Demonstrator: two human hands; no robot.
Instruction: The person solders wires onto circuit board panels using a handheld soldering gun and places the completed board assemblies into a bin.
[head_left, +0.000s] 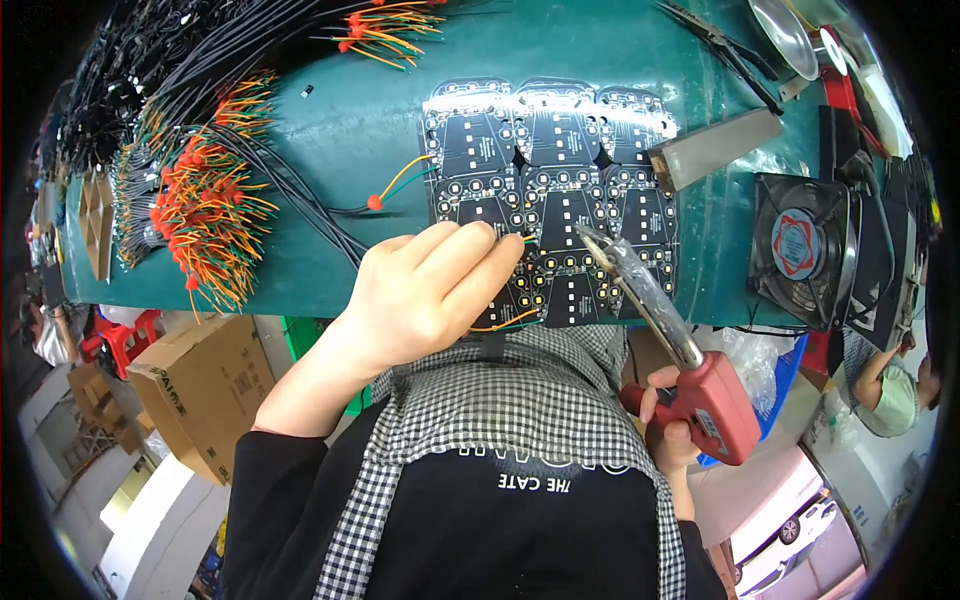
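A panel of black circuit boards (pixel 564 150) lies at the table's front edge, dotted with small pale components. Over its left side, the thumb and fingers of my left hand (pixel 415 295) are pinched together on a thin wire (pixel 530 240), whose greenish end shows past the fingertips. My right hand (pixel 668 420) is wrapped around the handle of a red soldering gun (pixel 720 405). The gun's metal tip points up and left over the panel's middle, a little right of the wire end; whether it touches is unclear. Another cable with orange and green wires (pixel 405 178) reaches the panel's left edge.
Bundles of black cables with orange and green ends (pixel 205 205) cover the table's left. A metal bar (pixel 718 150) rests against the panel's right side. Farther right stand a fan (pixel 800 245) and pliers (pixel 722 45). A cardboard box (pixel 200 395) sits below, left. Another person is at far right.
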